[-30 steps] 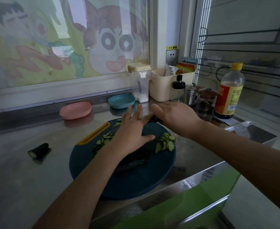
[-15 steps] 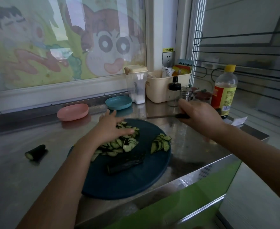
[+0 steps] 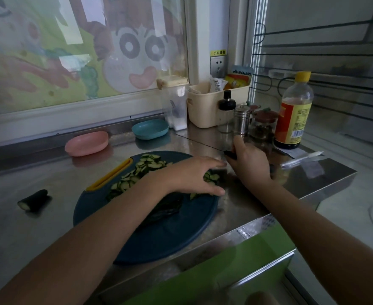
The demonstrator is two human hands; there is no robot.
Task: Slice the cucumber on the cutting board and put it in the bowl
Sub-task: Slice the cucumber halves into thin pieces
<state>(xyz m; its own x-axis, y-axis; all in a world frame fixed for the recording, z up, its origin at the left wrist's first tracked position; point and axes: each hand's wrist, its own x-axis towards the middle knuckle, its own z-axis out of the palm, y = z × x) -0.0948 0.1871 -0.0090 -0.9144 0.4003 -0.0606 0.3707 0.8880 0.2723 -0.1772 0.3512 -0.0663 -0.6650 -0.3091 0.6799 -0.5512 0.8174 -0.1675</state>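
Since half a second ago, the left hand has crossed from the big heap of cucumber slices to the smaller cluster of slices at the right edge of the cutting board. It now lies over that cluster with fingers straight and together, thumb stretched out along the near side, curled round nothing. The right hand has drawn in closer and sits just beside the left fingertips, over the table off the board's right rim. Its fingers are wrapped round the black handle of the knife; the blade is too thin and dim to follow with certainty.

The round dark-blue board has a yellow grip slot at its left, and the big heap spreads from beside that slot toward the far rim. A dark uncut cucumber piece lies on the board below the left wrist. A cucumber end rests on the table well to the left of the board.

Behind the board, a pink bowl and a blue bowl stand apart from each other near the window ledge; neither shows any slices. Farther right stand a clear container, a cream basket, a black-capped glass bottle, a metal shaker, a jar and a yellow-capped sauce bottle.
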